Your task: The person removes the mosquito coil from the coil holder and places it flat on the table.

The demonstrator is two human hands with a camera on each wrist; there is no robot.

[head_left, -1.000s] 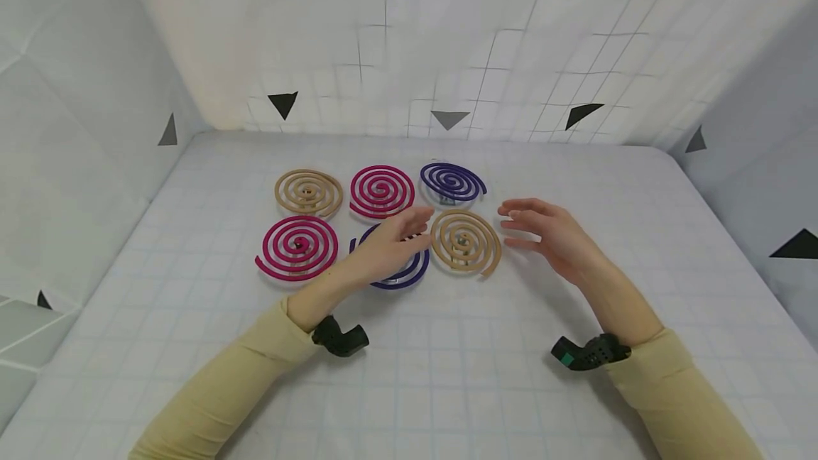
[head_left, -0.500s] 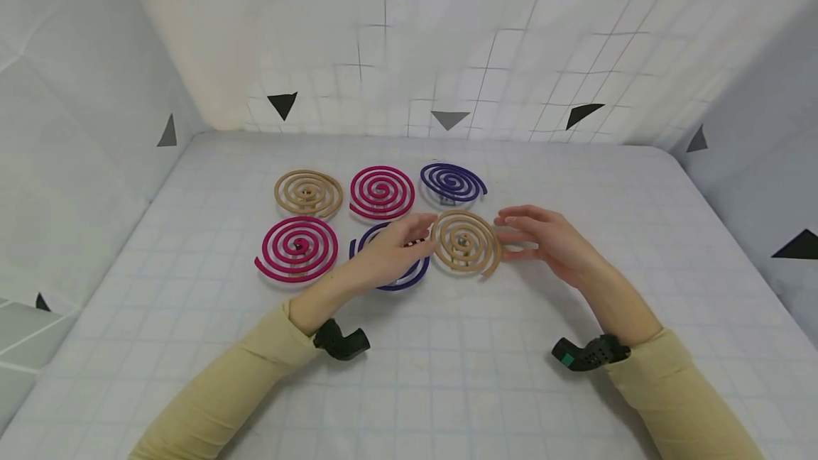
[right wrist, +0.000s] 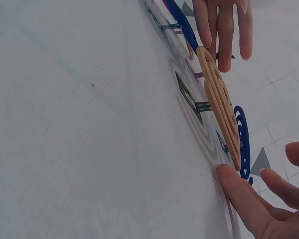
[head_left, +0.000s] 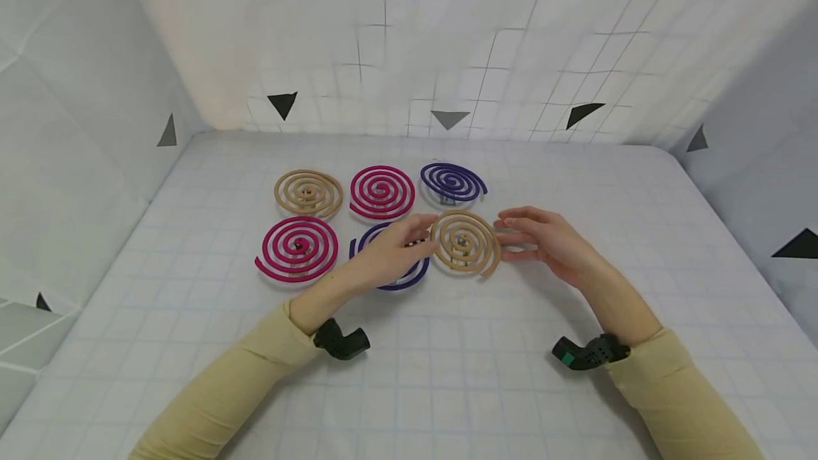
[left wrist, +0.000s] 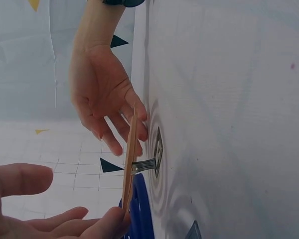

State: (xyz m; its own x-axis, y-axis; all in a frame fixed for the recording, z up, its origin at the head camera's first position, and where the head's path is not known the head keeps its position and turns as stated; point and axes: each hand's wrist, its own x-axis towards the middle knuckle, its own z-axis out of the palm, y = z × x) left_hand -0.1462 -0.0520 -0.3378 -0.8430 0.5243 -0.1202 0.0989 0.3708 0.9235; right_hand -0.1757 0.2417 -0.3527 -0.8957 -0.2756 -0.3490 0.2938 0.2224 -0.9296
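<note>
Front tan spiral (head_left: 465,238): flanked by both hands, at the right end of the front row; held above the bench (head_left: 447,368) by a small metal stand (right wrist: 203,106).
Left hand (head_left: 391,253): placed at the spiral's left rim, over part of the front blue spiral (head_left: 399,288); fingers extended and parted from the thumb, nothing gripped; whether the rim is touched cannot be told for certain.
Right hand (head_left: 552,240): placed at the right rim, palm turned inward; fingers spread and gently bent, nothing gripped; contact cannot be told here either.
Front row, left end: occupied by a front magenta spiral (head_left: 298,245).
Back row, left to right: filled by a back tan spiral (head_left: 307,192), a back magenta spiral (head_left: 380,192) and a back blue spiral (head_left: 450,181), the last visibly tilted.
Wrists: fitted with a dark left wrist device (head_left: 341,339) and a dark right wrist device (head_left: 591,353).
Back wall (head_left: 422,34): covered in white sheeting, marked with grid lines and dark triangles (head_left: 283,104).
</note>
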